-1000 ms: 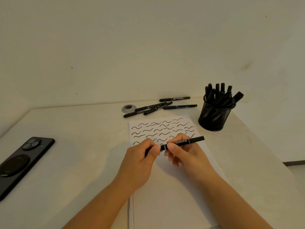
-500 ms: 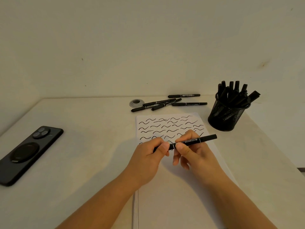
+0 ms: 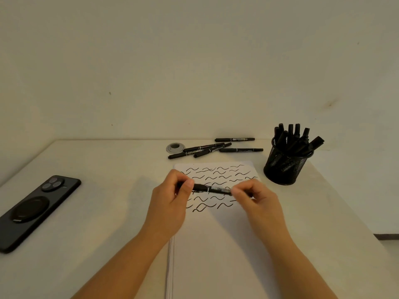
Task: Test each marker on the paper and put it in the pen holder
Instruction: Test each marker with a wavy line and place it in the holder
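Two hands grip one marker point(image 3: 212, 188); five markers point(image 3: 216, 146) loose beyond paper point(image 3: 216, 244).

We find bare table point(image 3: 112, 190) between phone point(image 3: 34, 210) and paper point(image 3: 216, 244); loose markers point(image 3: 207, 148) and pen holder point(image 3: 285, 167) crowd the far edge.

White rectangular paper sheet point(image 3: 216, 255): rows of black wavy strokes. Black mesh cylindrical pen holder point(image 3: 285, 167). Black slim plastic markers point(image 3: 240, 150), white lettering. Black glossy smartphone point(image 3: 36, 210).
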Tool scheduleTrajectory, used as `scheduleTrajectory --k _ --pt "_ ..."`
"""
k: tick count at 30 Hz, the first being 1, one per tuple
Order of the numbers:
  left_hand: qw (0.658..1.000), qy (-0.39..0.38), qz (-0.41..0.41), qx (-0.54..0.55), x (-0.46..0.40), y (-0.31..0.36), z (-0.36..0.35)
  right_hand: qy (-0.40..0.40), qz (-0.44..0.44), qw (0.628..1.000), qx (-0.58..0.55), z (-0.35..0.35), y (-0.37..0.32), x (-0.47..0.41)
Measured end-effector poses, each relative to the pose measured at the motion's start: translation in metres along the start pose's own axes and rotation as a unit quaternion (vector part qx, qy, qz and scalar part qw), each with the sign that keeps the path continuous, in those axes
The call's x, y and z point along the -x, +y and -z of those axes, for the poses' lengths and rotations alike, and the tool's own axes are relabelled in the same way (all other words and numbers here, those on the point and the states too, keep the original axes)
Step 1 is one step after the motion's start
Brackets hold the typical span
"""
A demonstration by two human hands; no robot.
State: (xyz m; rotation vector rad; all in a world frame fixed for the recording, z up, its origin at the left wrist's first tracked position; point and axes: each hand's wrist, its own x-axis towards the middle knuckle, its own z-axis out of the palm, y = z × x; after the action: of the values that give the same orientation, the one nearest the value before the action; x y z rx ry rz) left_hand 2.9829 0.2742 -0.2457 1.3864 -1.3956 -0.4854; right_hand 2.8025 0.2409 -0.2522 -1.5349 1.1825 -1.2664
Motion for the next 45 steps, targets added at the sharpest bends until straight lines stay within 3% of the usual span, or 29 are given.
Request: scheduleTrajectory --k 5,11,14,17,21,25,29,45 --pt "0.989 -0.041 -0.095 -0.101 -0.005 0.013 -0.005 -0.084 0.158 0.951 0.250 -0.008 -0.011 0.002" --pt "0.975 -0.048 -0.180 -0.124 -0.018 0.036 -0.017 -0.088 0.224 0.910 0.337 0.008 -0.028 -0.011" --pt "0.977 -0.055 -0.177 -0.106 -0.036 0.038 -0.026 -0.036 0.217 0.919 0.328 0.026 -0.031 -0.025" --pt "0.972 -0.083 -0.131 -0.178 -0.068 0.022 -0.038 0.023 0.169 0.943 0.286 0.051 -0.036 -0.047" --pt "0.943 -0.146 -0.072 -0.289 -0.111 -0.015 -0.049 0.100 0.143 0.961 0.216 0.085 -0.047 -0.076" --pt "0.906 -0.132 -0.067 -0.396 -0.142 -0.043 -0.053 0.150 0.139 0.964 0.169 0.108 -0.056 -0.094" --pt "0.890 -0.145 -0.045 -0.431 -0.155 -0.056 -0.058 0.191 0.135 0.960 0.154 0.119 -0.055 -0.103" --pt "0.872 -0.138 -0.022 -0.470 -0.161 -0.062 -0.078 0.121 0.146 0.936 0.298 0.102 -0.021 -0.102"
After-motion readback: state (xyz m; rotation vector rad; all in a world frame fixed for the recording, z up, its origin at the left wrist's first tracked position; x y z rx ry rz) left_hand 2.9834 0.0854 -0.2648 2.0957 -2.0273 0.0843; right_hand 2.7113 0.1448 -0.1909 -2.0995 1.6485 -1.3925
